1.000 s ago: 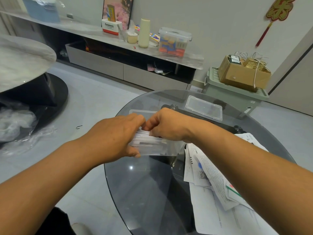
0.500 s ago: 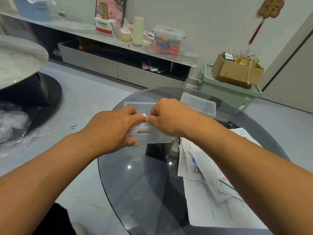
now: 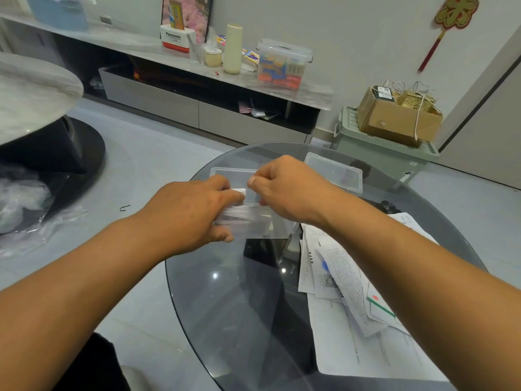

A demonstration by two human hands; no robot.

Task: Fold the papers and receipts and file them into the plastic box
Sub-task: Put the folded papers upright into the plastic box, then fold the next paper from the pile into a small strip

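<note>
Both hands meet over the far half of a round smoked-glass bench [image 3: 225,300], working at a clear plastic box [image 3: 255,227] that sits on the glass. The left hand [image 3: 191,215] has its fingers curled down over the near left part of the box, thumb tucked under its lower edge, pinning a wad of folded receipts [image 3: 239,214] that lies inside (the slips are blurred, so their print cannot be read). The right hand [image 3: 284,190] is curled, thumb and forefinger pinching the top edge of the folded paper at the middle of the box. Just beyond the right hand the box's clear lid [image 3: 334,172] lies flat on the glass, apart from the box. To the right, under the right forearm, a loose pile of unfolded papers [image 3: 338,277] spreads toward the near rim, one sheet showing a QR code. Past the bench stand a pale green storage bin [image 3: 380,153] carrying a cardboard carton [image 3: 394,119], and a long low cabinet [image 3: 197,108].
</note>
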